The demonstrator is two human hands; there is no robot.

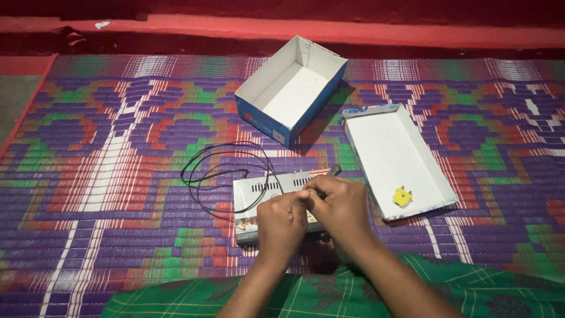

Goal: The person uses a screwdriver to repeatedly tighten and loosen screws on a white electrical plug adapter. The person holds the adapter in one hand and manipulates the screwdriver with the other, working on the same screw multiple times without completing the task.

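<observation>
Both hands meet over the grey metal box (259, 194): the right hand (341, 206) is closed around a dark tool (333, 171), and the left hand (281, 222) is curled, with fingertips pinched beside it.

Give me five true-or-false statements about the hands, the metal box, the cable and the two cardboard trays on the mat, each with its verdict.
1. Both hands, left hand and right hand, are together over the flat silver metal box with vent slots. True.
2. The thin black cable is coiled inside the blue-sided cardboard box. False: it lies looped on the purple patterned woven mat and over the metal box.
3. A small yellow part lies in the shallow white cardboard lid. True.
4. The blue-sided box is full of parts. False: its white inside shows bare.
5. The right hand holds a dark slender tool. True; what kind it is cannot be told.
</observation>
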